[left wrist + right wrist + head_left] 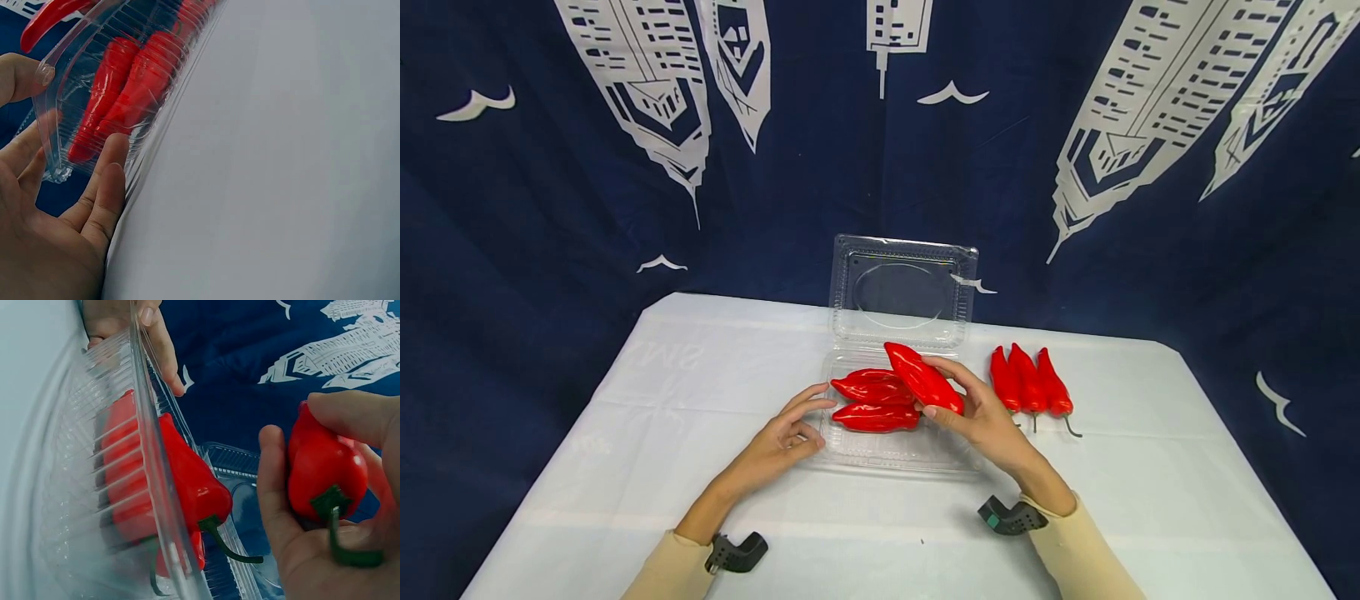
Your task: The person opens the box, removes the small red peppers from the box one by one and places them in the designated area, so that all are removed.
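Observation:
My right hand [981, 412] holds a glossy red pepper [925, 379] by its stem end, tilted above a clear plastic clamshell box [865, 452]. In the right wrist view its green stem [350, 553] hangs over the palm. More red peppers [876, 417] lie in the box's base, tips to the left. My left hand [778, 446] is at the box's left side, fingers lightly bent; in the left wrist view its fingertips [114, 153] touch the outer wall.
Three red peppers [1028, 382] lie side by side on the white table [662, 467], right of the box. The box's lid [902, 292] stands raised behind its base. A dark blue curtain [820, 167] with white building prints hangs at the back.

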Demonstrator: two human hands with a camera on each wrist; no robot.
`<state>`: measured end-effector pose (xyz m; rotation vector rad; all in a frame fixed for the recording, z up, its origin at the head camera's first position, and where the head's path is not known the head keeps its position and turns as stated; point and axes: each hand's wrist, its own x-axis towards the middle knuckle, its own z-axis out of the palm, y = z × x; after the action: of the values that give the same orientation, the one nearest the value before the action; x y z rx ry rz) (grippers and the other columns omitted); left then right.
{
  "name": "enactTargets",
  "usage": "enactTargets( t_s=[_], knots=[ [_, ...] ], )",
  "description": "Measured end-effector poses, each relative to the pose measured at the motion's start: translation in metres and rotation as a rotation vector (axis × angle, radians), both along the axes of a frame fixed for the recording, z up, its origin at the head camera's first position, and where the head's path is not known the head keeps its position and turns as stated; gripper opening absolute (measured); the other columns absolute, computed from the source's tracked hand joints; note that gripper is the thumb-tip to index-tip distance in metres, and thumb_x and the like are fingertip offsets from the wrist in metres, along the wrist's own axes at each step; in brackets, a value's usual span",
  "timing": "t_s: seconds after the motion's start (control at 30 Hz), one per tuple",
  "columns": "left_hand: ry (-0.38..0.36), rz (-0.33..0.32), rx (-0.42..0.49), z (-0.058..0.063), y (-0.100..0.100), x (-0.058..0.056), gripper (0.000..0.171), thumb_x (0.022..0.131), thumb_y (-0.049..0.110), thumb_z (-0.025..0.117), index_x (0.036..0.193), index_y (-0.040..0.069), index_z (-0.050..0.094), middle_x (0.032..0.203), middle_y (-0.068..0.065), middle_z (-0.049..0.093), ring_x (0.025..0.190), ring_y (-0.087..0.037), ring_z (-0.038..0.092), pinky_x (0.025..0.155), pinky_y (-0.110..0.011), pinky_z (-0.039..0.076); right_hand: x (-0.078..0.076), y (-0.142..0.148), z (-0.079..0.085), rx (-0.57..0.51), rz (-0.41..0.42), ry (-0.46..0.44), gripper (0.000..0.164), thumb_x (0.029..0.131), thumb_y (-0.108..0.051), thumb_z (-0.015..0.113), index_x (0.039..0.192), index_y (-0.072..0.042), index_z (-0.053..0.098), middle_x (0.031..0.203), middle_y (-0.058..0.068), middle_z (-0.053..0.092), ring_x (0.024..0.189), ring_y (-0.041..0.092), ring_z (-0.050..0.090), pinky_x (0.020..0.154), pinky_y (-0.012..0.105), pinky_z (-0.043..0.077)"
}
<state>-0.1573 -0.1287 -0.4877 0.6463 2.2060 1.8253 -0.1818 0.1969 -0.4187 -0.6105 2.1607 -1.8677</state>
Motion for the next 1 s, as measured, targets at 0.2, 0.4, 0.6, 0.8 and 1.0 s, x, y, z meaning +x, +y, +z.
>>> enactTargets(
  t_s=[0.2,0.4,0.6,0.8,1.0],
  knots=[
    [-0.009,0.006,-0.008,0.000,-0.001,0.000,0.053,0.096,0.009,0.065,0.147,0.013,0.049,0.165,0.003,0.023,0.099,-0.026,0.066,0.082,-0.024,0.055,0.000,0.001,0.000,0.020,-0.045,0.005,0.064,0.090,-0.006,0.072,0.147,-0.021,0.046,0.146,0.008,0.041,0.125,0.035,0.046,0.087,0.030,0.059],
    [-0.015,0.005,-0.010,-0.001,-0.001,-0.001,0.052,0.097,0.011,0.065,0.147,0.014,0.050,0.164,0.004,0.023,0.100,-0.028,0.066,0.082,-0.024,0.055,0.001,0.002,0.003,0.068,-0.101,0.019,0.063,0.094,-0.012,0.069,0.150,-0.027,0.043,0.151,0.005,0.038,0.121,0.033,0.048,0.084,0.033,0.059],
    [-0.013,0.011,-0.008,-0.001,-0.003,0.000,0.053,0.096,0.009,0.065,0.146,0.013,0.050,0.165,0.004,0.023,0.100,-0.027,0.066,0.082,-0.024,0.055,-0.003,0.006,0.006,0.108,-0.155,0.008,0.060,0.095,-0.017,0.069,0.149,-0.027,0.044,0.144,0.008,0.041,0.106,0.030,0.058,0.073,0.031,0.057],
    [-0.011,0.009,-0.002,-0.001,-0.004,0.000,0.053,0.096,0.009,0.066,0.147,0.012,0.049,0.165,0.004,0.023,0.099,-0.028,0.066,0.082,-0.024,0.055,-0.005,0.012,0.009,0.123,-0.196,-0.003,0.061,0.094,-0.020,0.071,0.148,-0.026,0.044,0.148,0.010,0.041,0.114,0.032,0.055,0.076,0.034,0.059],
    [-0.004,-0.005,0.007,-0.001,-0.001,-0.002,0.053,0.096,0.007,0.065,0.147,0.012,0.049,0.165,0.003,0.023,0.100,-0.032,0.065,0.082,-0.024,0.055,-0.004,0.025,0.011,0.134,-0.251,-0.003,0.061,0.094,-0.017,0.071,0.148,-0.022,0.043,0.143,0.012,0.046,0.118,0.031,0.049,0.080,0.034,0.059]
  ],
)
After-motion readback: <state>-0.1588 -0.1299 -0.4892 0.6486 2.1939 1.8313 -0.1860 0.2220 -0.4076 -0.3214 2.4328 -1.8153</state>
